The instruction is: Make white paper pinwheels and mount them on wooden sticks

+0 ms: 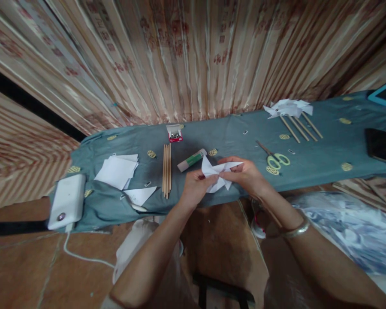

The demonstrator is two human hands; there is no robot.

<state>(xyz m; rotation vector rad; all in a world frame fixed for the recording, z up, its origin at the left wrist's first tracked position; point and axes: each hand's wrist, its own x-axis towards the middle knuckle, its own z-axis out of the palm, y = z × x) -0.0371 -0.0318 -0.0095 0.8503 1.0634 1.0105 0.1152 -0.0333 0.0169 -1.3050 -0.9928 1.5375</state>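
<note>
Between both hands, over the table's front edge, is a white paper pinwheel [223, 185] with folded blades. My left hand [194, 186] grips its left side, thumb pressed near the centre. My right hand [246, 174] pinches it from the right, thumb also close to the middle. Just behind my left hand lies a glue stick [192, 160] with a green label. A bundle of wooden sticks [167, 171] rests further left. Beyond it stands an open small red-and-white box [174, 134] of metal pins. Scissors [276, 159] with light green handles lie to the right.
Stacked white paper squares [117, 169] and a folded paper triangle [140, 196] lie at left, near a white power bank [67, 201] with a cable. Finished pinwheels [289, 108] on sticks lie back right. A dark phone [382, 145] sits at the right end. A curtain [193, 60] hangs behind.
</note>
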